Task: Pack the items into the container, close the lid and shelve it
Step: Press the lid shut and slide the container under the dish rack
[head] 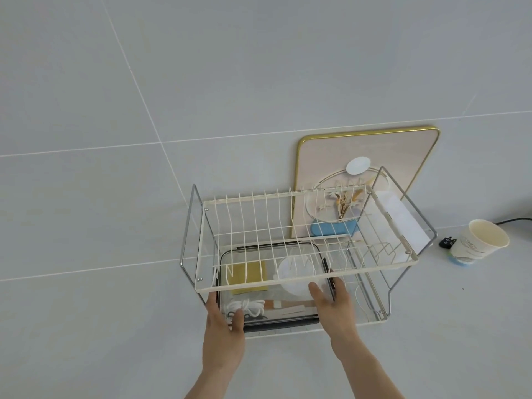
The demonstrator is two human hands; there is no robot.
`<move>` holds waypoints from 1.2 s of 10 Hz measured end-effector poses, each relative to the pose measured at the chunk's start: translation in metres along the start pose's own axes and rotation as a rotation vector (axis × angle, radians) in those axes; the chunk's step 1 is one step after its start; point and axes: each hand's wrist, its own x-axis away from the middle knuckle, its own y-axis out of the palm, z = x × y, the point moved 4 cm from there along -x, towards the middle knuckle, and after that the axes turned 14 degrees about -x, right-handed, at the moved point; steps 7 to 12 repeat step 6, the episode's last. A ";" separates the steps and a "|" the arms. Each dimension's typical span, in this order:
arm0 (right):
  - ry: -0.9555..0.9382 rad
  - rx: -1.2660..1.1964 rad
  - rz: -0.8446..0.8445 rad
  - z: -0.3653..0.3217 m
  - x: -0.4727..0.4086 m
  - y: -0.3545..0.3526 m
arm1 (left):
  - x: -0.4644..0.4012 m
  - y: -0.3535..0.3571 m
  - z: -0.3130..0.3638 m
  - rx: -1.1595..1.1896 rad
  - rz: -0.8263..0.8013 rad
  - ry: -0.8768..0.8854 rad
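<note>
A clear container with a dark-rimmed lid (pixel 276 322) lies on the lower tier of a white two-tier wire rack (pixel 288 285). Through the lid I see a yellow sponge (pixel 250 276), a white round piece (pixel 293 272), a coiled white cord (pixel 246 307) and a flat stick. My left hand (pixel 223 321) grips the container's front left corner, thumb on the lid. My right hand (pixel 334 300) holds its right side, fingers along the edge under the upper tier.
A gold-rimmed pink tray (pixel 371 156) leans on the tiled wall behind the rack. A paper cup (pixel 478 240) stands to the right, with a small black object (pixel 447 242) and a cable by it. A white cloth (pixel 400 217) lies at the rack's right end.
</note>
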 end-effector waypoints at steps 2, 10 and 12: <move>-0.019 -0.005 0.039 0.009 0.012 -0.001 | 0.008 -0.001 -0.002 -0.068 0.027 -0.001; -0.023 0.095 0.060 0.000 0.022 -0.005 | 0.014 -0.012 -0.004 -0.106 0.010 0.067; -0.023 0.095 0.060 0.000 0.022 -0.005 | 0.014 -0.012 -0.004 -0.106 0.010 0.067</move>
